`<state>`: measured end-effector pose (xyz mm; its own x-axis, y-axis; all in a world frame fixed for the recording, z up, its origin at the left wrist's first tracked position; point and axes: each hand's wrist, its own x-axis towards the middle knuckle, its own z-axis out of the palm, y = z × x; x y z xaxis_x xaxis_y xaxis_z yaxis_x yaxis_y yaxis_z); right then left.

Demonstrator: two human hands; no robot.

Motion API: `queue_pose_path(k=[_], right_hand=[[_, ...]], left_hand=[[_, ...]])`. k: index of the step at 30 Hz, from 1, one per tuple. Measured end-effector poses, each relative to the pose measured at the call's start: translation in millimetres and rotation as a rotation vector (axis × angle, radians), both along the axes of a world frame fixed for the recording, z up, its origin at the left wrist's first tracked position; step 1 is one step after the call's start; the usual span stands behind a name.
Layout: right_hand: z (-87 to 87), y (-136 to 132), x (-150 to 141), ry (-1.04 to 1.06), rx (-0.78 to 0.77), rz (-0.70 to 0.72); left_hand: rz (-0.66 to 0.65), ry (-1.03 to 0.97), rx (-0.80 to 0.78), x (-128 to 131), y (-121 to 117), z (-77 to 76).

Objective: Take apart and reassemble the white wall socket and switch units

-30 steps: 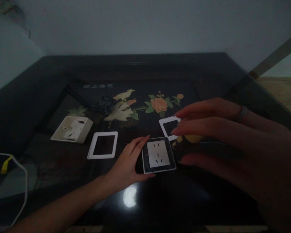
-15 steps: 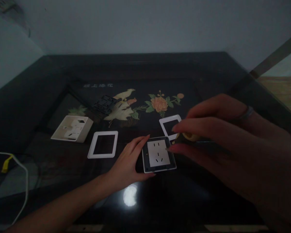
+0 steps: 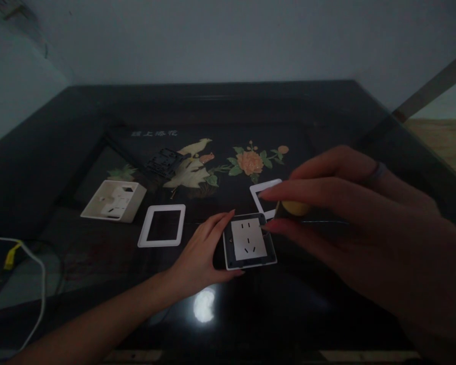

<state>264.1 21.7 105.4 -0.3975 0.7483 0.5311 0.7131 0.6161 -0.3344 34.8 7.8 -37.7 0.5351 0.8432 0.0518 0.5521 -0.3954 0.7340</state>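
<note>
My left hand lies around the left side of a square wall socket, thumb at its near edge and fingertips at its far edge. The socket has a white slotted face, a dark surround and a white base. At its right edge my right hand pinches what looks like a yellow-handled screwdriver. Its tip seems to reach the socket's right side, but the fingers and dim light hide most of it. A white square frame lies just beyond, partly covered by the right fingers.
Left of my left hand lies a second white frame, with an open white mounting box further left. A black plastic plate rests behind them. A white cable with a yellow tag curves at the left edge of the dark glossy table.
The right fingers have closed from a spread pose to a pinch around the yellow handle, with the thumb moving up and left. My left hand and the socket stay in place.
</note>
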Motion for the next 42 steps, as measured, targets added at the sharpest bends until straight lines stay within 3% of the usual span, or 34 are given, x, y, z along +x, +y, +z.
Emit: queue_pose_path(k=[6, 12, 14, 19, 25, 32, 38, 42], right_hand=[[3.5, 3, 10, 0.035, -0.223, 0.115], [-0.2, 4, 4, -0.061, 0.007, 0.036], [0.9, 4, 4, -0.065, -0.025, 0.021], [6.9, 4, 11, -0.060, -0.212, 0.154], [-2.0, 5, 4, -0.064, -0.055, 0.081], [1.3, 6, 11, 0.016, -0.273, 0.168], [-6.3, 9, 4, -0.059, -0.058, 0.047], [-5.0, 7, 6, -0.021, -0.171, 0.124]], left_hand=[[0.004, -0.009, -0.005, 0, 0, 0.0], [0.003, 0.016, -0.012, 0, 0, 0.2], [0.005, 0.022, -0.021, 0, 0, 0.3], [0.009, 0.027, -0.026, 0, 0, 1.2], [0.010, 0.004, -0.023, 1, 1, 1.8], [-0.006, -0.012, -0.015, 0, 2, 1.5], [-0.017, -0.004, 0.008, 0, 3, 0.0], [-0.004, 0.003, 0.007, 0, 3, 1.8]])
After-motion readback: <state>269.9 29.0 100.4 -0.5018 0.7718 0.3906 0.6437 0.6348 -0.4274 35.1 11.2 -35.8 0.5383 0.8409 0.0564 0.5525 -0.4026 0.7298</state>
